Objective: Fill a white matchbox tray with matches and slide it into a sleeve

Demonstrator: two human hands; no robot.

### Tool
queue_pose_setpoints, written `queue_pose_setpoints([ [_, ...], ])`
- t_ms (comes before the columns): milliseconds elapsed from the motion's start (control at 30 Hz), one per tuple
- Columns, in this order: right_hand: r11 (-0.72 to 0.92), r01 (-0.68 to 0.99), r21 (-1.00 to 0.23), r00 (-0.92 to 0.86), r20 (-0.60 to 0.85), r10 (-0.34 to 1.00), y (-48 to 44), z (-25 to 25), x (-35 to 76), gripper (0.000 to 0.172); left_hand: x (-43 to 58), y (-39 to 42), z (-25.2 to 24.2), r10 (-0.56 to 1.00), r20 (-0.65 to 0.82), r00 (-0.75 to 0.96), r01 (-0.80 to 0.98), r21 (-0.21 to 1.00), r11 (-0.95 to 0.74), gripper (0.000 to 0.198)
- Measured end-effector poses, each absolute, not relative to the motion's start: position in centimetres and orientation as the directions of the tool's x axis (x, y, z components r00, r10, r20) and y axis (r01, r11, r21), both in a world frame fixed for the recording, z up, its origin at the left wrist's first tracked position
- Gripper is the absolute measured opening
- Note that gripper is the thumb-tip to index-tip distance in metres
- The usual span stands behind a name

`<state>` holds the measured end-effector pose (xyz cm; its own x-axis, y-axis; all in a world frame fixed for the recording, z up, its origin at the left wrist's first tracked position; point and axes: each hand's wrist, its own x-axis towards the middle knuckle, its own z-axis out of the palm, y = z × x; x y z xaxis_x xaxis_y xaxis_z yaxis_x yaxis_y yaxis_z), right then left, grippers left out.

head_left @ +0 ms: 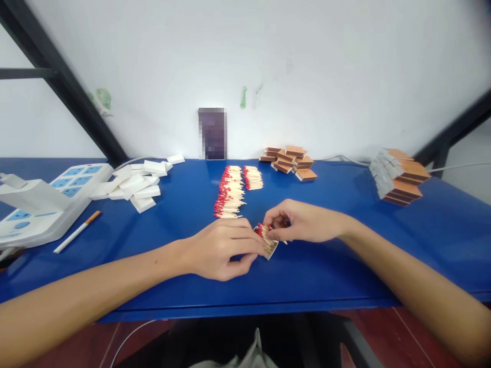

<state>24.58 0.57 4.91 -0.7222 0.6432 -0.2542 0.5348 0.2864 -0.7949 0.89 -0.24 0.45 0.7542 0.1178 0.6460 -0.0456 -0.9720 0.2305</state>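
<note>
My left hand [224, 249] is curled around a small white matchbox tray [268, 244] filled with red-tipped matches, holding it on the blue table [345, 255]. My right hand [303, 221] pinches the matches at the tray's far end, fingers pressed together. Just beyond my hands lies a row of loose red-tipped matches [230, 191] and a smaller bunch [253, 178].
A heap of empty white inner trays [136, 184] lies at the left. A white power strip [46, 202] and a cigarette [76, 232] sit further left. Orange matchbox sleeves [289, 161] are piled at the back, and a stacked block of them [399, 176] stands at right.
</note>
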Motion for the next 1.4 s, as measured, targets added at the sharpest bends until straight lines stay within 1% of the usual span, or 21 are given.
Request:
queue_pose_setpoints([
  [133,0.290,0.546,-0.786,-0.714,-0.255,0.652,0.5,5.1,24.4,0.021,0.8,-0.2,0.3,0.132,0.643,0.754,-0.034,0.238,-0.971,0.022],
  [267,0.294,0.553,-0.780,-0.716,-0.264,0.646,0.5,5.2,24.3,0.017,0.7,-0.3,0.2,0.125,0.674,0.728,-0.025,0.209,-0.978,0.021],
  [333,0.302,0.558,-0.773,-0.716,-0.263,0.647,0.4,5.2,24.3,0.016,0.7,-0.4,0.2,0.142,0.679,0.720,0.007,0.197,-0.980,0.019],
  [400,0.322,0.557,-0.766,-0.718,-0.250,0.649,0.3,5.1,24.3,0.015,0.6,-0.4,0.2,0.185,0.666,0.722,0.054,0.213,-0.976,0.019],
  [467,0.346,0.559,-0.754,-0.720,-0.234,0.653,0.2,5.0,24.2,0.016,0.5,-0.4,0.3,0.258,0.630,0.732,0.124,0.249,-0.961,0.025],
  [567,0.386,0.576,-0.720,-0.713,-0.212,0.669,0.0,5.0,24.1,0.023,0.4,-0.4,0.3,0.366,0.539,0.758,0.238,0.294,-0.926,0.042],
  [633,0.414,0.584,-0.698,-0.710,-0.192,0.678,-0.2,5.0,24.0,0.025,0.4,-0.4,0.3,0.410,0.472,0.780,0.288,0.311,-0.906,0.051],
  [700,0.431,0.589,-0.684,-0.709,-0.181,0.682,-0.2,4.9,24.0,0.026,0.4,-0.4,0.2,0.433,0.415,0.801,0.315,0.322,-0.893,0.054],
  [833,0.468,0.586,-0.662,-0.714,-0.148,0.685,-0.2,4.6,24.0,0.030,0.5,-0.3,0.1,0.435,0.361,0.825,0.325,0.328,-0.887,0.047],
  [967,0.499,0.571,-0.652,-0.728,-0.121,0.675,-0.1,4.3,24.1,0.032,0.6,-0.1,0.1,0.436,0.354,0.827,0.331,0.321,-0.887,0.045],
  [1133,0.494,0.538,-0.683,-0.743,-0.108,0.660,0.1,4.1,24.3,0.033,0.6,-0.2,0.2,0.435,0.367,0.822,0.328,0.317,-0.890,0.040],
  [1300,0.481,0.530,-0.698,-0.742,-0.106,0.662,0.2,4.1,24.3,0.032,0.6,-0.4,0.2,0.450,0.365,0.815,0.337,0.334,-0.880,0.020],
  [1400,0.474,0.518,-0.712,-0.742,-0.098,0.663,0.3,4.3,24.4,0.032,0.6,-0.4,0.1,0.473,0.357,0.805,0.374,0.313,-0.873,0.018],
])
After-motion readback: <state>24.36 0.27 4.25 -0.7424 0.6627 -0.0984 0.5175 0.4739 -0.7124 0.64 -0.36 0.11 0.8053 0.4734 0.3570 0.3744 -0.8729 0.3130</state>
